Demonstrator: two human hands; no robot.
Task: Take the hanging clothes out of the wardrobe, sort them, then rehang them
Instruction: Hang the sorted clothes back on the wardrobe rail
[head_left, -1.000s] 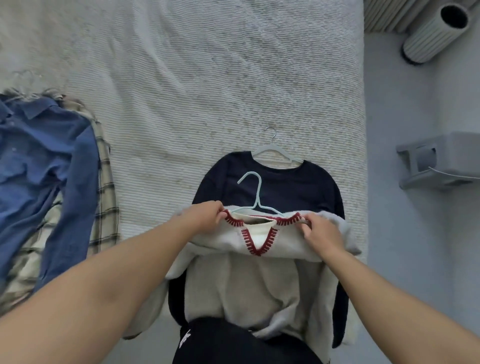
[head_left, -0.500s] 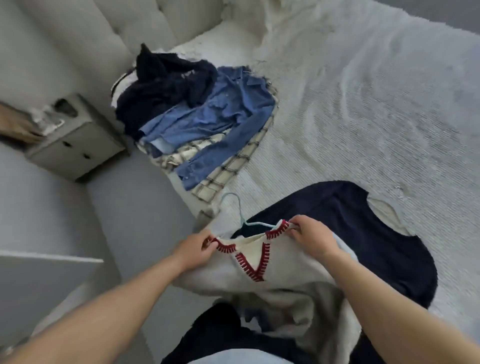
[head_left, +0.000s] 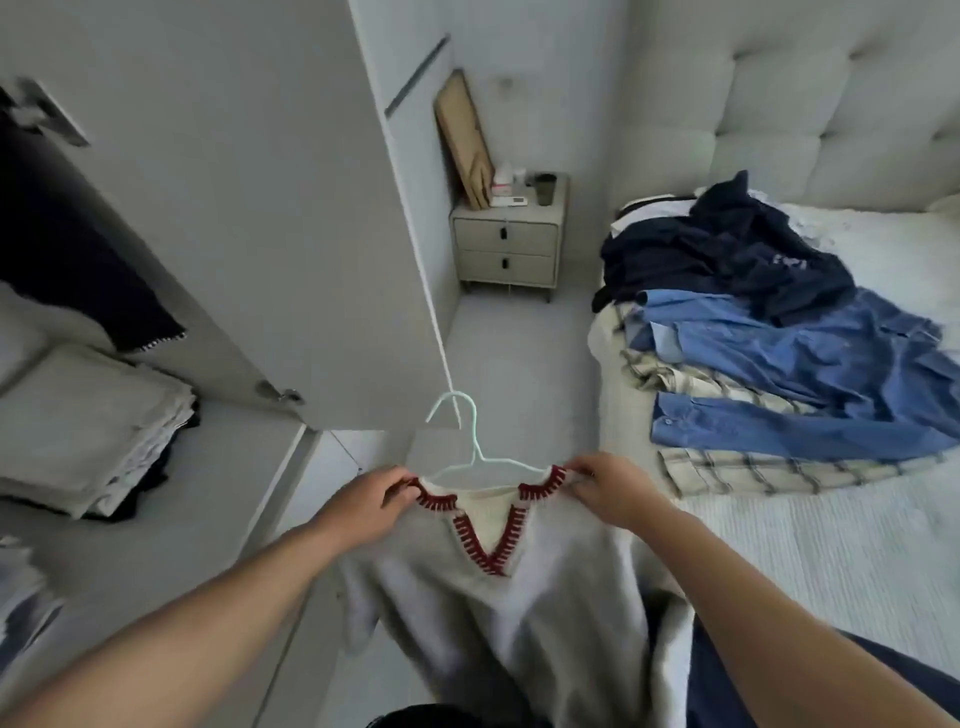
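Note:
A cream sweater (head_left: 519, 613) with a red-stitched V-neck hangs on a pale mint hanger (head_left: 467, 441). My left hand (head_left: 363, 499) pinches its left shoulder and my right hand (head_left: 608, 488) pinches its right shoulder, holding it up in front of me over the floor. The open wardrobe (head_left: 93, 249) lies to the left, with a dark garment (head_left: 78, 260) hanging inside and folded cloth (head_left: 88, 431) stacked on a shelf. On the bed (head_left: 831, 545) lies a pile of navy clothes (head_left: 727, 254), blue denim shirts (head_left: 810, 379) and a plaid shirt (head_left: 753, 467).
The wardrobe door (head_left: 249, 208) stands open between me and a two-drawer nightstand (head_left: 506, 249) carrying small items and a leaning board. Grey floor (head_left: 519, 364) runs between wardrobe and bed. A tufted headboard (head_left: 805, 104) backs the bed.
I have turned away from the bed toward the wardrobe, lifting the cream sweater on its hanger off the navy sweater. Both hands keep their hold on its shoulders.

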